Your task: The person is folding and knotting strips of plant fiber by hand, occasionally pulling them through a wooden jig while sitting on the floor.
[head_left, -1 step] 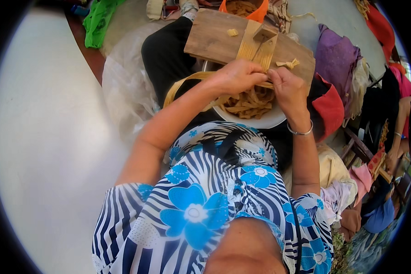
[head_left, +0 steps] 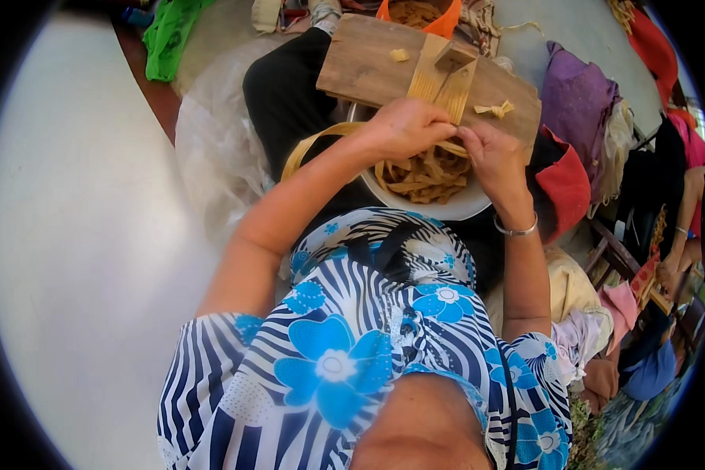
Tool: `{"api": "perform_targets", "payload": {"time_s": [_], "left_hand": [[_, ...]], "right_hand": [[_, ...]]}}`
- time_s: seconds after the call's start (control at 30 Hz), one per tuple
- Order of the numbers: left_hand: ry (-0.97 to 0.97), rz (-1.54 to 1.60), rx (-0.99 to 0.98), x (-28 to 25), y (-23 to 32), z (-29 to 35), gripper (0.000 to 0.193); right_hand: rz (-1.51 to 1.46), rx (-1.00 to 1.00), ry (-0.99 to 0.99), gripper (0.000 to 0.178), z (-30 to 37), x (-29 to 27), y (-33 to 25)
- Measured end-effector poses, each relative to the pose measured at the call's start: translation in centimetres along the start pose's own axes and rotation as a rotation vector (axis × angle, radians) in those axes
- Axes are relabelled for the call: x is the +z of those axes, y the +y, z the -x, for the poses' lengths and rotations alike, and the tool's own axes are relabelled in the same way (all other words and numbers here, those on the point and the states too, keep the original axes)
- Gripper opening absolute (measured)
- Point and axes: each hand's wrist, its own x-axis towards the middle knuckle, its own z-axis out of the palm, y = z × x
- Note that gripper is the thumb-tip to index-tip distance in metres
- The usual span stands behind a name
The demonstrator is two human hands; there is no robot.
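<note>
A wooden board (head_left: 368, 59) lies tilted across my lap. On it sits a ribbed yellow woven straw band (head_left: 425, 81), with a small wooden block (head_left: 455, 56) standing on its upper part. At the band's lower end, my left hand (head_left: 411, 129) is closed in a pinch. My right hand (head_left: 493, 153) pinches just beside it, fingertips almost touching the left ones. The strands between the fingers are mostly hidden. Under both hands a white basin (head_left: 454, 210) holds coiled tan flat strips (head_left: 427, 178). One pale strip (head_left: 309, 147) loops out beneath my left forearm.
A yellow scrap (head_left: 399, 55) and a knotted straw piece (head_left: 494, 109) lie on the board. Beyond it stands an orange container (head_left: 444, 23) of strips. Purple cloth (head_left: 576, 86) is at right, near another person's arm (head_left: 688, 200). Clear plastic sheeting (head_left: 219, 133) lies at left.
Both hands have shifted very slightly, with the right fingertips drawn a little lower. Everything else looks the same.
</note>
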Motion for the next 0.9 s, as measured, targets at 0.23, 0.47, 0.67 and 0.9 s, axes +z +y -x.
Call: {"api": "perform_targets", "payload": {"time_s": [0.23,0.47,0.67,0.9], "left_hand": [[0.005,0.291,0.165,1.6,-1.2,-0.6,0.032],[0.025,0.841,0.092,4.0,2.4,1.5,0.02],[-0.106,0.751,-0.067,3.6,-1.0,0.0,0.014],[0.327,-0.395,0.29,4.0,-2.4,0.7,0.007]], "right_hand": [[-1.243,0.374,-0.537,0.023,3.3,-1.6,-4.1],[-0.507,0.069,0.227,0.025,0.2,2.1,0.3],[-0.005,-0.033,0.38,0.03,0.5,2.7,0.2],[-0.13,0.22,0.027,0.016,1.7,2.9,2.7]]}}
